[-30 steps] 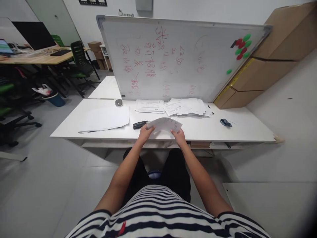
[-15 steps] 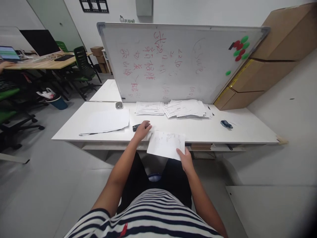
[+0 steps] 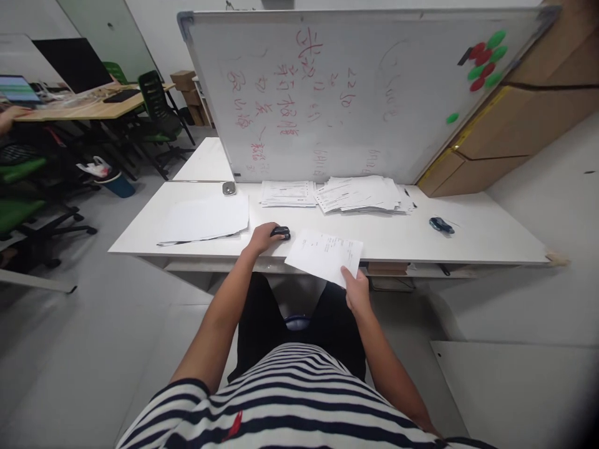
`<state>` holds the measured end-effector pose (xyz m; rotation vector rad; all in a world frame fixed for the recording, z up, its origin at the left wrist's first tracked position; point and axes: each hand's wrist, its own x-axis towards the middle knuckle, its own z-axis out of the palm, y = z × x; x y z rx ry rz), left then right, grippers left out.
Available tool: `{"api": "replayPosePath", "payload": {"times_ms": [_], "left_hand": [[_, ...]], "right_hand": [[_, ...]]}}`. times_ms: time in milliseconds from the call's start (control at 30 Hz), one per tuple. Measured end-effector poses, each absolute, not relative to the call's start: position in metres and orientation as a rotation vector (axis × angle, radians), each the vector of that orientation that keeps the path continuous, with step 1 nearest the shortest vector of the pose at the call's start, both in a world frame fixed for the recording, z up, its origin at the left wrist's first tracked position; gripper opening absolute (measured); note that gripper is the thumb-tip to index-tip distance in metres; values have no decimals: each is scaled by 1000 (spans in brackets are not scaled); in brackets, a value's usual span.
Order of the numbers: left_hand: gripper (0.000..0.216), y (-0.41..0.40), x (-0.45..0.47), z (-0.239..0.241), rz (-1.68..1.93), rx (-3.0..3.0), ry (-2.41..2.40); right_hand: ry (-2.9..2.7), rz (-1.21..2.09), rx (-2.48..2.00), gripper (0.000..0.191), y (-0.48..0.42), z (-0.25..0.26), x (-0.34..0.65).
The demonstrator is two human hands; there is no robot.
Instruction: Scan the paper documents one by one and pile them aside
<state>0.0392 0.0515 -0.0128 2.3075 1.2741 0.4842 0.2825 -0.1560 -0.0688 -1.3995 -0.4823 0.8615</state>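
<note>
My left hand (image 3: 264,237) is closed around the rear of a black stapler (image 3: 281,232) on the desk, and the stapler's front end pokes out to the right of the fingers. My right hand (image 3: 356,288) pinches the lower right corner of a white printed sheet (image 3: 324,254), thumb on top. The sheet is tilted over the desk's front edge, just right of the stapler and apart from it. Whether it is one sheet or more I cannot tell.
Behind lie a neat pile of printed papers (image 3: 288,194) and a looser one (image 3: 362,194), below a whiteboard (image 3: 393,75). Blank-looking papers (image 3: 206,218) lie left. A dark blue object (image 3: 441,226) sits right, near stacked cardboard boxes (image 3: 491,163). A person's hand (image 3: 12,117) shows far left.
My left hand, held above the stapler with fingers extended, has come down and closed on it. The stapler now points right. The sheet stays in my right hand. The view has shifted slightly.
</note>
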Motion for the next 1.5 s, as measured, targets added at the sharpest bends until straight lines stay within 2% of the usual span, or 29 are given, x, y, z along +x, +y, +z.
{"api": "replayPosePath", "payload": {"times_ms": [400, 600, 767, 900, 1033, 1233, 1367, 1500], "left_hand": [[39, 34, 44, -12, 511, 2235, 1097], [45, 31, 54, -2, 371, 2290, 1110], [43, 39, 89, -8, 590, 2173, 1425], [39, 40, 110, -25, 631, 2243, 1677], [33, 39, 113, -32, 641, 2355, 1653], [39, 43, 98, -15, 783, 2084, 1566], [42, 37, 69, -12, 958, 2140, 1367], [32, 30, 44, -28, 732, 2398, 1340]], "right_hand": [[-596, 961, -1434, 49, -133, -80, 262], [-605, 1018, -1406, 47, -132, -82, 260], [-592, 1025, -1437, 48, -133, -84, 262], [-588, 1037, -1449, 47, -136, -82, 257], [-570, 1051, -1487, 45, -140, -80, 251], [-610, 1094, -1496, 47, -146, -89, 251], [-626, 981, -1574, 49, -148, -85, 267], [-824, 804, -1759, 38, -141, -49, 306]]}}
